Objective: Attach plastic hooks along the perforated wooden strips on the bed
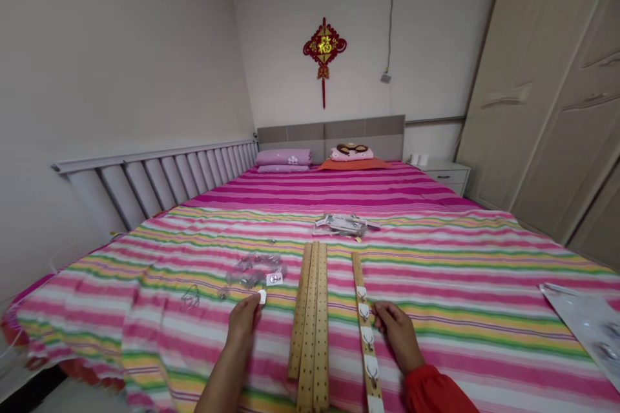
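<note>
My left hand (pixel 243 319) pinches a small white card (pixel 262 297) between thumb and finger. Beside it, small clear plastic bags (pixel 250 269) and a printed white tag (pixel 274 279) lie on the striped sheet. My right hand (pixel 396 330) is closed at the fingertips, close to the right edge of a narrow wooden strip (pixel 356 264); whatever its fingers hold is too small to make out. Along that strip sit several white pieces with metal hooks (pixel 368 338). Between my hands lie three wooden strips with rows of holes (pixel 314 329), side by side.
Farther up the bed is a clear plastic package (pixel 343 224). Another clear bag with shiny pieces (pixel 588 329) lies at the right edge. Thin wire-like loops (pixel 190 297) rest to the left. A radiator (pixel 159 174) borders the left side; pillows (pixel 284 158) are by the headboard.
</note>
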Action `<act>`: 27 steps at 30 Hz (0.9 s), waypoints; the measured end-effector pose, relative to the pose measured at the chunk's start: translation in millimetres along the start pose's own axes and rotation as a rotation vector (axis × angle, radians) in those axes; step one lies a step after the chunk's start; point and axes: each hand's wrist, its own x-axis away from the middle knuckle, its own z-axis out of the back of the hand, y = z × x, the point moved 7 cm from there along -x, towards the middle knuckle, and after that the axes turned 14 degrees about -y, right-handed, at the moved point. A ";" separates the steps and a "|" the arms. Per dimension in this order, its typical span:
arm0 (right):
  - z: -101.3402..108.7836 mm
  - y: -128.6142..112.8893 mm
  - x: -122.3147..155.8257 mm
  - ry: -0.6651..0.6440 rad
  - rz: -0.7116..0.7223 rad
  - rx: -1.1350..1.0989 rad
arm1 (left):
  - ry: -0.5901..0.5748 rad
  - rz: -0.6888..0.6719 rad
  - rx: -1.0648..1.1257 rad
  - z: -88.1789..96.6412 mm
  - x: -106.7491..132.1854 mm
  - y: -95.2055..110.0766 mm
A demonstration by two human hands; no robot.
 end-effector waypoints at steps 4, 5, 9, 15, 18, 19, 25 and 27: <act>-0.9 -4.2 -0.3 -0.035 -0.010 -0.037 | -0.206 0.157 0.273 -42.6 31.7 1.8; -2.2 -5.6 0.2 -0.046 -0.016 -0.046 | -0.276 0.226 0.396 -57.8 43.5 1.0; -19.3 -16.8 9.3 -0.117 -0.048 -0.075 | -0.535 0.531 0.756 -119.4 99.0 -3.9; -76.7 -59.2 38.5 -0.420 -0.031 -0.257 | -0.770 0.754 0.950 -182.6 158.0 -13.4; -78.7 -76.5 47.7 -0.403 -0.003 -0.318 | -0.850 0.740 0.947 -198.3 169.6 -12.0; -74.5 -80.4 49.5 -0.372 0.005 -0.318 | -0.841 0.726 0.906 -199.5 170.2 -12.5; -54.0 -100.8 58.3 -0.321 0.120 -0.118 | -0.591 0.546 0.577 -183.6 154.7 -18.5; -55.2 -107.1 61.3 -0.339 0.184 -0.002 | -0.589 0.534 0.554 -184.8 154.2 -20.1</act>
